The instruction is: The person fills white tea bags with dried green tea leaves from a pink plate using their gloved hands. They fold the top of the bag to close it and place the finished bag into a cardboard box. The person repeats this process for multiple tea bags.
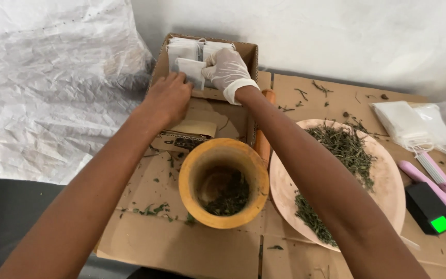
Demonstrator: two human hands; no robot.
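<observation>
Up at the top centre of the frame, both my hands are reaching into a small cardboard box (248, 56) that stands open at the far side of the work surface. My right hand (226, 68), in a thin white glove, has its fingers curled down over the white paper sachets (184, 49) standing in rows inside the box, pressing on their tops; whether it actually pinches one I cannot tell from this angle. My left hand (168, 99), bare, sits just beside it at the box's near wall, fingers bent and touching the lower edge of one sachet (191, 69) that tilts forward from the row. Below the box, centre frame, a wooden mortar (223, 183) stands upright with dark crushed herb at its bottom. Just right of it, partly under my right forearm, a round wooden plate (388, 175) carries a loose scatter of dried green leaves (344, 147). Flattened cardboard (181, 248) covers the surface beneath, flecked with leaf bits. Far right, a clear bag of empty white sachets (414, 124) lies near a pink tool (440, 188) and a small black device with a green lit square (429, 209). Crumpled white sheeting (52, 88) fills the upper left.
</observation>
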